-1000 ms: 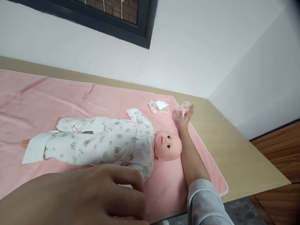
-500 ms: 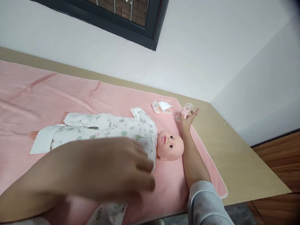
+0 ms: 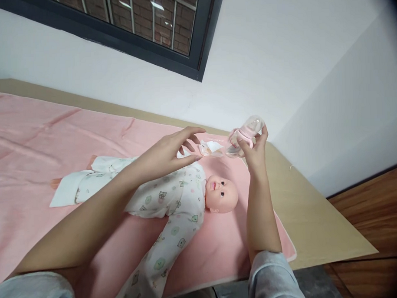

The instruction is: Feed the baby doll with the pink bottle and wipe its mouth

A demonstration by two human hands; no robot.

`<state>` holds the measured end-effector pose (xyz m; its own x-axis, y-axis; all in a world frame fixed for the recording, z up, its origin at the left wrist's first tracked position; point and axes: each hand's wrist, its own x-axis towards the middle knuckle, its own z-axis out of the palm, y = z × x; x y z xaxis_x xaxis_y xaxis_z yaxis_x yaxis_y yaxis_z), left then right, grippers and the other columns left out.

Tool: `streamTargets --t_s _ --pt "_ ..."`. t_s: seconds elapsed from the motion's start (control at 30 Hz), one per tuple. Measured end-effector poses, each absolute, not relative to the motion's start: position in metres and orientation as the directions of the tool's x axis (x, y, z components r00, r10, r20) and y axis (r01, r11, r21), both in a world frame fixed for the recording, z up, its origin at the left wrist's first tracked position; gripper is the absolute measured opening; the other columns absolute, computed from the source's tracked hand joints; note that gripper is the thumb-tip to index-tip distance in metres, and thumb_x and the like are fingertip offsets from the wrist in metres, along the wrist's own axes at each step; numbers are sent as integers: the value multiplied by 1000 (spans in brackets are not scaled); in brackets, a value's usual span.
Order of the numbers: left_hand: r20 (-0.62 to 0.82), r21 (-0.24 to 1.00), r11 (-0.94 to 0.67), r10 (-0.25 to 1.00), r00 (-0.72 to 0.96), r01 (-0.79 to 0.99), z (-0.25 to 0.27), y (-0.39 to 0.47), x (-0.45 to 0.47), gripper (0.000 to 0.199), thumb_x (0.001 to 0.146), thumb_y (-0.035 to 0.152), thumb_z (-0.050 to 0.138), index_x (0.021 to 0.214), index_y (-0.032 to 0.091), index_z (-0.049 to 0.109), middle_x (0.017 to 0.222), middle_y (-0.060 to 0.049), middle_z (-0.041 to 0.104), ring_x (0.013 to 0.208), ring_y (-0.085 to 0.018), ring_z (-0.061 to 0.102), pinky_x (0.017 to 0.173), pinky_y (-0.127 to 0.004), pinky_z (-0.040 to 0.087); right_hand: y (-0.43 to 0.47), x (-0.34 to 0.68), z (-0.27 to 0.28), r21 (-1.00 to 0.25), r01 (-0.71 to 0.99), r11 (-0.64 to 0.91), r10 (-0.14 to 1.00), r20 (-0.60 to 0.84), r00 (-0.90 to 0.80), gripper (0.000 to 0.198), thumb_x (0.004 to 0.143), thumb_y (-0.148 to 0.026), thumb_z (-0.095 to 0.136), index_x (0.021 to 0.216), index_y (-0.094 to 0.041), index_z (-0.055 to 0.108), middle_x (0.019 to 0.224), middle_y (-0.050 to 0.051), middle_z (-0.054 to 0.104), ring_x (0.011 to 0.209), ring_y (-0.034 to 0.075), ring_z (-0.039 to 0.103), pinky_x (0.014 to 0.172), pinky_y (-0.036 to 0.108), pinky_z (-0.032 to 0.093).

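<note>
My right hand [image 3: 256, 148] grips a clear baby bottle [image 3: 245, 132] with a pink collar and handles and a transparent cap. The bottle is tilted, its cap pointing up and to the right, above the blanket's far right corner. Over the doll's chest reaches my left hand [image 3: 174, 152], fingers spread and empty, pointing toward the bottle but apart from it. On its back lies a bald baby doll [image 3: 224, 195] in white printed clothes [image 3: 167, 193], head to the right. My left forearm hides part of its trunk and legs.
A pink blanket [image 3: 29, 142] covers much of the tan table [image 3: 311, 219]. Beside the bottle lies a clear plastic packet [image 3: 211, 147] with something white on it. A wall and a dark-framed window [image 3: 195, 64] stand behind; wooden panelling [image 3: 376, 203] is at the right.
My right hand has raised the bottle off the blanket and tilted it. My left hand has swung from the near side of the doll up and forward toward the bottle, its fingers now spread.
</note>
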<state>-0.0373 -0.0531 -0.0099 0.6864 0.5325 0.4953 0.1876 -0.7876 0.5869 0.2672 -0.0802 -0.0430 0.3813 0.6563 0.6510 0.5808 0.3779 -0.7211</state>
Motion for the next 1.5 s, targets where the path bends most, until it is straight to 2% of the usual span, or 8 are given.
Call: streamTargets --t_s 0.17,0.3,0.57,0.73,0.87,1.1,1.33,1.5 --pt "520 607 -768 579 628 204 -18 -60 -27 69 89 42 66 148 27 34 132 -7 59 111 -21 62 95 -34 50 -100 194 -34 -740 435 514 735 641 221 99 79 -52 70 155 -36 11 145 12 45 130 26 53 102 46 52" --pt "544 592 -783 565 621 193 -18 -62 -26 72 86 45 69 147 30 36 139 -5 56 116 -23 61 95 -34 51 -114 154 -37 -756 362 546 765 626 153 97 81 -52 71 155 -37 10 150 11 40 133 26 51 104 47 52" --pt "536 556 -799 555 636 229 -17 -62 -26 76 80 30 67 149 30 35 148 -4 50 120 -25 60 95 -36 51 -121 131 -42 -718 410 563 769 636 59 93 85 -52 68 156 -34 13 150 11 43 137 28 47 115 53 42" --pt "523 568 -795 549 652 213 -17 -57 -28 83 75 24 67 150 31 32 148 -4 50 118 -24 62 94 -35 52 -121 130 -43 -747 385 542 807 591 11 88 88 -55 63 156 -34 11 151 11 42 139 29 45 111 54 45" --pt "505 563 -785 574 645 258 -18 -56 -29 84 76 27 66 151 28 30 139 -5 57 116 -25 62 92 -37 52 -121 135 -45 -756 364 544 800 598 45 85 89 -58 59 156 -38 11 153 9 40 140 28 43 109 53 47" --pt "492 518 -791 587 643 327 -20 -55 -28 80 81 36 64 153 26 29 136 -8 59 122 -29 59 89 -37 51 -117 148 -44 -692 483 536 740 661 126 85 87 -57 61 155 -41 13 140 7 49 134 26 49 112 54 45" --pt "482 528 -769 620 619 360 -18 -47 -30 85 76 33 67 153 24 31 134 -8 61 122 -29 59 93 -37 50 -122 156 -34 -627 543 559 606 756 247 77 90 -59 53 155 -40 15 148 8 40 141 29 43 108 53 49" --pt "499 544 -753 644 580 369 -20 -28 -35 79 76 32 67 149 21 39 135 -7 60 118 -28 60 96 -36 48 -98 206 -32 -640 557 530 579 752 314 74 86 -58 59 149 -37 26 145 9 43 138 28 45 104 49 51"
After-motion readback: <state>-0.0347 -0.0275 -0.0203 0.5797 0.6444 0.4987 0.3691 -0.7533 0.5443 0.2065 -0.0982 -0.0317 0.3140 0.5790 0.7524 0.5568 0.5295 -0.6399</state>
